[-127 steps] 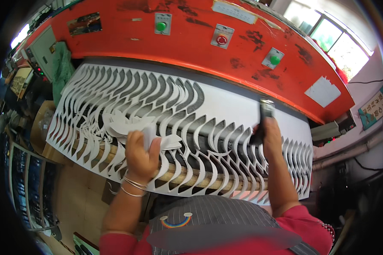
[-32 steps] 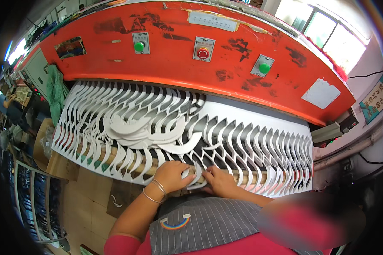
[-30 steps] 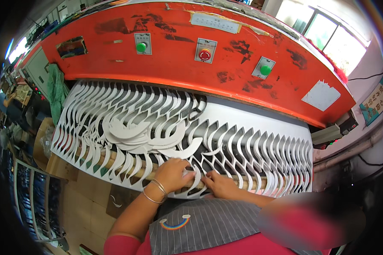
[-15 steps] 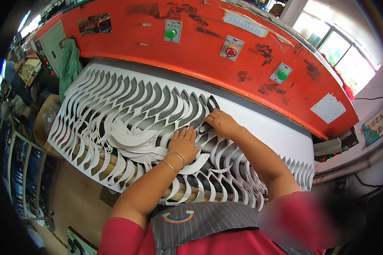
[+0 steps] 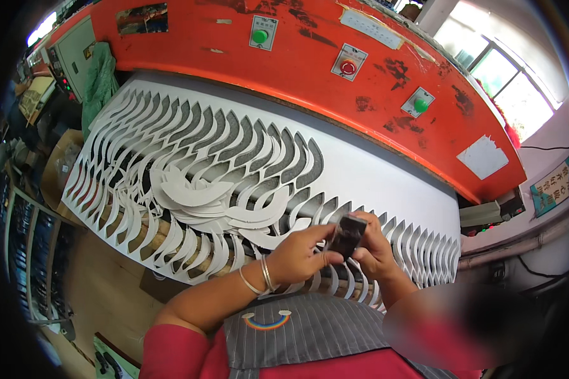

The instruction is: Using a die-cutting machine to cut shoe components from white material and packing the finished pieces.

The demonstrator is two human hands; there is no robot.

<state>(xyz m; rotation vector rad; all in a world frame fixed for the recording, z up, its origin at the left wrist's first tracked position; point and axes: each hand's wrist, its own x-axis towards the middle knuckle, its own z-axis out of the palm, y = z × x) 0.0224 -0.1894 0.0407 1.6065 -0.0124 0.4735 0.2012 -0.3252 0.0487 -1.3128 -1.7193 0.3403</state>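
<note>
In front of my body, both hands hold a dark metal cutting die (image 5: 347, 236), tipped up so that its narrow end shows. My left hand (image 5: 302, 252), with two bracelets at the wrist, grips its left side between thumb and fingers. Wrapped round its right side is my right hand (image 5: 375, 247). Below them lies a white sheet (image 5: 385, 183) with rows of crescent-shaped holes. Loose white crescent pieces (image 5: 199, 196) are heaped on the sheet to the left of my hands.
A red press beam (image 5: 310, 69) spans the far side of the sheet, carrying two green buttons and a red one (image 5: 348, 67). Green cloth (image 5: 99, 85) hangs at the far left. A rack (image 5: 31, 252) stands at the left, beside the brown floor (image 5: 101, 278).
The cutting die has come up off the sheet and toward my body. My left hand has left the sheet and taken hold of it too. Another crescent piece lies by the heap.
</note>
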